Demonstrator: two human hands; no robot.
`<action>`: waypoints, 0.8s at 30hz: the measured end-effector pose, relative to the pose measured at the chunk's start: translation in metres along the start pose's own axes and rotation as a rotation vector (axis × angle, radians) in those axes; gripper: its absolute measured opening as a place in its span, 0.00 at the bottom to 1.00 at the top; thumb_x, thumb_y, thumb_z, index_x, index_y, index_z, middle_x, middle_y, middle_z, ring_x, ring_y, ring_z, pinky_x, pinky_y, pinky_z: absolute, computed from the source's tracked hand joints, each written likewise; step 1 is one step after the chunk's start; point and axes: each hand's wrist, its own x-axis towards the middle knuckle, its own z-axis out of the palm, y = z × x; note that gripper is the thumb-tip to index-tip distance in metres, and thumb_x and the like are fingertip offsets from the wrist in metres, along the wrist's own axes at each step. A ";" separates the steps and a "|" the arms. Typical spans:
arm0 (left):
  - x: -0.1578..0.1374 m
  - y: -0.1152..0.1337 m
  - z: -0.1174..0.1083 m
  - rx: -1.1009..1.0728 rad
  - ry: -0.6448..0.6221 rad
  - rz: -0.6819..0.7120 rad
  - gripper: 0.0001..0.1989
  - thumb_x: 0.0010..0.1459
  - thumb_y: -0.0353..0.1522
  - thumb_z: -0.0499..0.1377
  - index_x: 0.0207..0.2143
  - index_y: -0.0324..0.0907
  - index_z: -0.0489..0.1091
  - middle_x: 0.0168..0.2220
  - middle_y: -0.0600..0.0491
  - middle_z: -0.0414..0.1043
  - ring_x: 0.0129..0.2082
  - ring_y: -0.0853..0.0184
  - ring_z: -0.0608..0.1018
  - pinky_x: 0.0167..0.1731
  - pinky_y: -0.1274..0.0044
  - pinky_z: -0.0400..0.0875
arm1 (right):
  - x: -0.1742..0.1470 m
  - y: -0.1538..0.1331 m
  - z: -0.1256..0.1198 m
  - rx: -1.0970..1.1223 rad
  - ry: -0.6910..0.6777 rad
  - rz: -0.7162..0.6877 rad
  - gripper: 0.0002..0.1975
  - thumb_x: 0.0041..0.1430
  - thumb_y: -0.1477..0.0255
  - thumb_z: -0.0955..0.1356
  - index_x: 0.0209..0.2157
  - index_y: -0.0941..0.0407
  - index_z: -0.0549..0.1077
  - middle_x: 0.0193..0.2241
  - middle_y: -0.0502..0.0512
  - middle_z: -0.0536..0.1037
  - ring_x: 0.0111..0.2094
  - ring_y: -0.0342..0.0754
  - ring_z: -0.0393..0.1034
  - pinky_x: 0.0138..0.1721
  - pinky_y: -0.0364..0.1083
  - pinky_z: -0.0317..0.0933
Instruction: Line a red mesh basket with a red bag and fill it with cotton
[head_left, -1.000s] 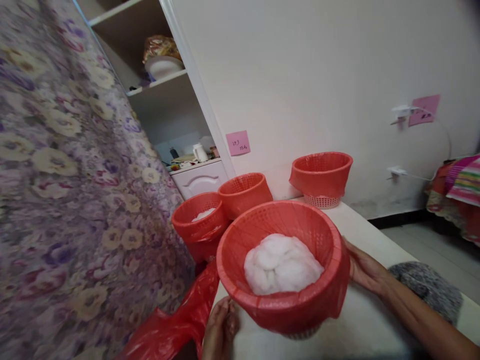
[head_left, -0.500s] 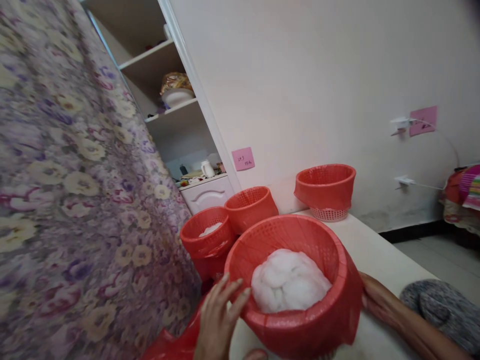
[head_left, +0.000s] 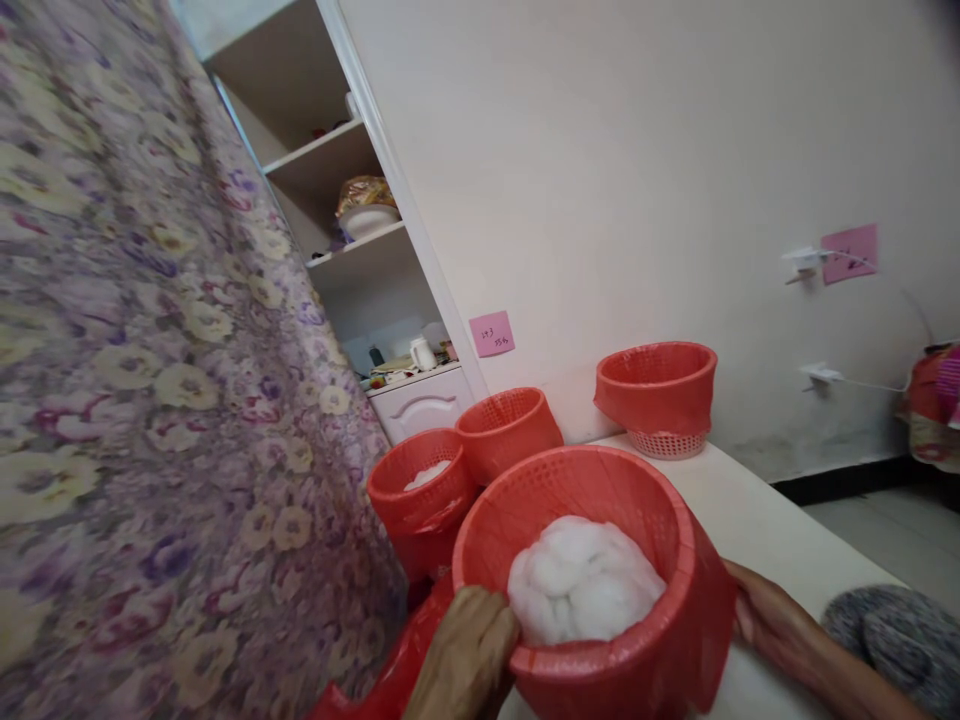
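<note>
Your left hand, at the bottom centre of the frame, has its grip curled over the near rim of the red basket. Your right hand, lower right, presses flat against the basket's side; whether its grip is clenched can't be told. The basket stands on the white desk, holding white cotton. Three more red baskets stand beyond it.

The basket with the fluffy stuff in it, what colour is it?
Red. The basket is lined with a red bag and holds white fluff; it shows best in the head view.
</note>
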 end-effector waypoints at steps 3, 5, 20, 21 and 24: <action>0.001 -0.017 -0.006 0.008 0.015 0.001 0.14 0.67 0.37 0.46 0.27 0.44 0.54 0.25 0.56 0.63 0.27 0.69 0.66 0.29 0.75 0.55 | 0.004 0.000 -0.004 0.076 0.063 0.052 0.04 0.56 0.69 0.72 0.31 0.54 0.75 0.26 0.49 0.83 0.26 0.44 0.77 0.29 0.40 0.72; 0.001 -0.034 -0.011 0.006 0.021 -0.002 0.14 0.67 0.39 0.46 0.28 0.44 0.54 0.25 0.57 0.62 0.25 0.70 0.66 0.28 0.77 0.56 | 0.006 -0.001 -0.006 0.063 0.131 0.067 0.05 0.56 0.69 0.73 0.32 0.55 0.75 0.25 0.49 0.82 0.22 0.40 0.74 0.26 0.37 0.70; -0.032 -0.153 -0.001 0.203 0.018 -0.230 0.09 0.60 0.28 0.53 0.26 0.43 0.60 0.27 0.57 0.64 0.27 0.68 0.67 0.30 0.77 0.62 | 0.001 -0.007 -0.001 0.011 0.143 0.071 0.08 0.57 0.70 0.72 0.38 0.58 0.76 0.26 0.50 0.82 0.21 0.36 0.71 0.23 0.36 0.66; -0.032 -0.157 -0.002 0.203 0.022 -0.231 0.09 0.61 0.28 0.52 0.26 0.43 0.60 0.27 0.57 0.64 0.27 0.68 0.67 0.30 0.77 0.62 | 0.002 -0.006 -0.001 0.011 0.143 0.072 0.08 0.57 0.70 0.72 0.38 0.58 0.76 0.26 0.50 0.82 0.21 0.36 0.71 0.23 0.36 0.66; -0.032 -0.171 -0.004 0.187 0.015 -0.185 0.10 0.63 0.30 0.51 0.27 0.43 0.62 0.27 0.56 0.65 0.28 0.68 0.67 0.31 0.76 0.65 | 0.004 -0.004 -0.001 -0.035 0.191 0.052 0.08 0.59 0.70 0.71 0.39 0.59 0.75 0.26 0.50 0.81 0.21 0.36 0.71 0.23 0.36 0.65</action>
